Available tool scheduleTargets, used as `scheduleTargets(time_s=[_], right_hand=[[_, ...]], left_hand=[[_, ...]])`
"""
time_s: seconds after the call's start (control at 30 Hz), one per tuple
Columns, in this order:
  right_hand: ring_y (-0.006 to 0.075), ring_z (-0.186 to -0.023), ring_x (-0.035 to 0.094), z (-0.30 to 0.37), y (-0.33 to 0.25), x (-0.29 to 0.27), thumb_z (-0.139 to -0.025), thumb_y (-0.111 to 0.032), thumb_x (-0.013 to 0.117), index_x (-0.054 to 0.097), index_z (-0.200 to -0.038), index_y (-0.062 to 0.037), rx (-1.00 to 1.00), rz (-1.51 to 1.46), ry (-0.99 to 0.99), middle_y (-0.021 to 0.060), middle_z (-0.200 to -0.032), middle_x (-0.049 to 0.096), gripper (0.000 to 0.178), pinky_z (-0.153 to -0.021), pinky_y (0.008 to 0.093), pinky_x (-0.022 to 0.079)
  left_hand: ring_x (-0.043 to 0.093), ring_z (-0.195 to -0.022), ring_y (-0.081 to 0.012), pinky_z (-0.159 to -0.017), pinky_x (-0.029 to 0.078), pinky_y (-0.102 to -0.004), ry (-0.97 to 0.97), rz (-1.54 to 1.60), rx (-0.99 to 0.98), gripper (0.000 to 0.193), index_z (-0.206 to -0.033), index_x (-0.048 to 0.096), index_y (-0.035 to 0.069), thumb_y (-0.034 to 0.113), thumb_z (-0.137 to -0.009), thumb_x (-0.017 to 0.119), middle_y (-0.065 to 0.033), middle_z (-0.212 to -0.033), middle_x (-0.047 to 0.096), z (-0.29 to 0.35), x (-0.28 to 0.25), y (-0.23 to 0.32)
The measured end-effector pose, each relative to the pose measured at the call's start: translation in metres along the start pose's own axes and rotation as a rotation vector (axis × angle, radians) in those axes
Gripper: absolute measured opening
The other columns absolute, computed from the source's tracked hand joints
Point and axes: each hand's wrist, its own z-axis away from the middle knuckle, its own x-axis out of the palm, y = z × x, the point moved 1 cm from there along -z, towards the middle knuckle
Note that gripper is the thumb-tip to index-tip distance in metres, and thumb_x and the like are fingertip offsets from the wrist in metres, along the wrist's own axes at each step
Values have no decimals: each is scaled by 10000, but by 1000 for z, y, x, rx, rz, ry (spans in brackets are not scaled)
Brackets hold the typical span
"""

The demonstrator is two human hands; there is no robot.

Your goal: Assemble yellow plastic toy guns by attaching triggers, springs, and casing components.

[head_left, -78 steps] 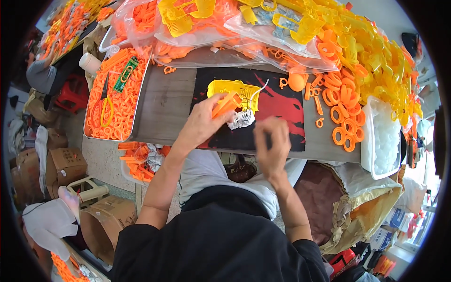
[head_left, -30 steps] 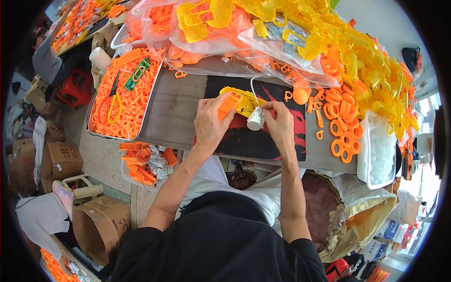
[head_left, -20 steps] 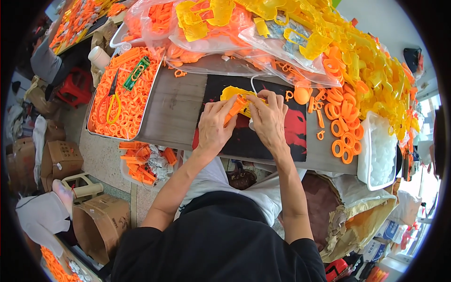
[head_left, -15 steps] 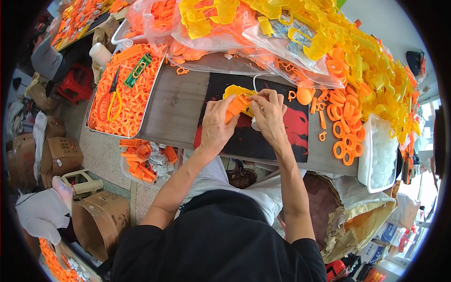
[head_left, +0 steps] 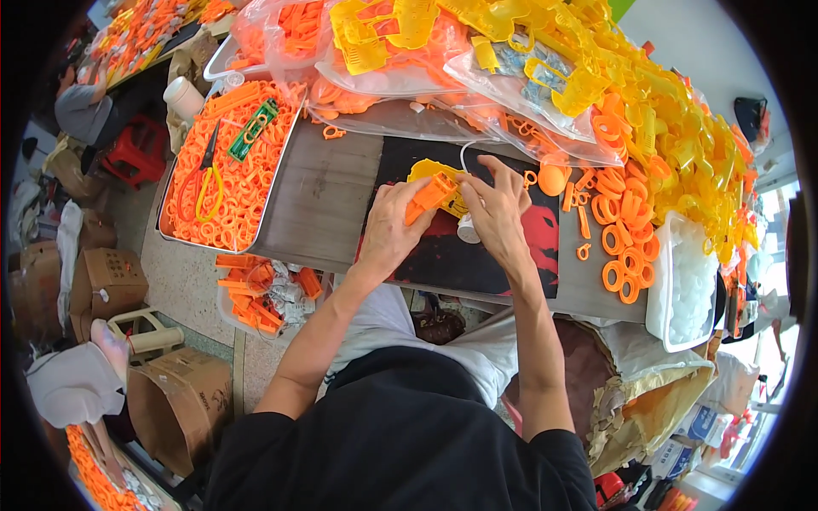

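My left hand (head_left: 388,232) grips an orange plastic block-shaped part (head_left: 431,198) between thumb and fingers, above the dark mat. At the right end of that part, the thumb and forefinger of my right hand (head_left: 498,211) are pinched together. Whatever small thing they hold is hidden. A yellow plastic shell (head_left: 423,169) shows just behind the orange part and partly under it. Below the right fingertips is a white round piece (head_left: 467,228). A white cord (head_left: 463,153) curves down behind the hands.
Left stands a tray of orange rings (head_left: 247,186) with red-and-yellow-handled pliers (head_left: 210,175) and a green tool (head_left: 253,129) on top. Orange rings (head_left: 629,255) lie right, beside a white tub (head_left: 680,289). Bagged orange parts and a yellow heap (head_left: 673,145) line the back.
My right hand has shifted slightly, its upper fingers lifting away from the orange part. The orange part has tilted a little, and more of the white round piece shows.
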Motion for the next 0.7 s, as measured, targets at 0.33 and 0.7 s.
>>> scheduleTargets(time_s=[0.33,0.7], right_hand=[[315,-1471,275,24,12,7,-1078,-399,479,745,-1273,-142,73,0,-1,143,-1557,420,418,-1210,489,85],[324,-1452,309,27,8,-1,-1065,-370,492,731,-1250,-93,51,23,33,151,-1535,436,410,-1205,490,129]], left_hand=[[591,-961,-299,-921,491,-398,33,73,-132,355,-1215,674,75,160,-881,758,-89,-1147,696,2,10,1],[589,-1031,-291,-872,478,-379,30,-326,94,278,-1162,690,98,132,-889,725,-52,-1171,655,2,14,16]])
